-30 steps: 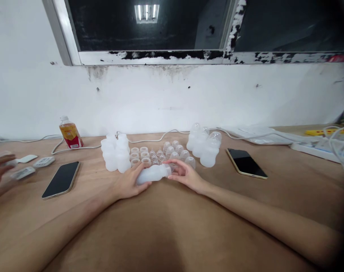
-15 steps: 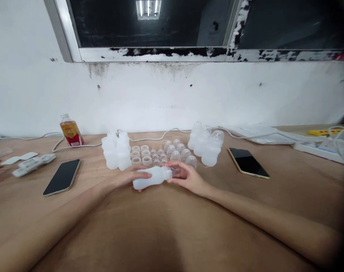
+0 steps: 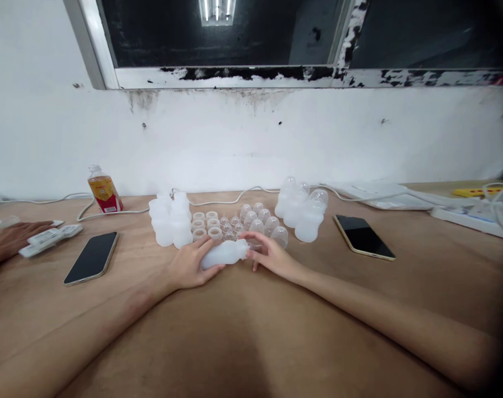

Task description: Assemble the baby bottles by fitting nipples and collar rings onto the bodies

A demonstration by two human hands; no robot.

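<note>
My left hand grips a frosted white plastic bottle lying on its side just above the wooden table. At the bottle's neck my right hand pinches a small clear part I cannot make out well. Just behind them lie white rings, small clear teats and clear dome caps. A cluster of bare bottles stands to the left, capped bottles to the right.
Two dark phones lie flat, one at the left, one at the right. An orange drink bottle stands by the wall. Another person's hand rests near white packets at far left. Cables and a power strip lie at the right.
My left hand has closed further round the bottle and turned it. The other person's hand at the far left has come forward onto the table beside the packets.
</note>
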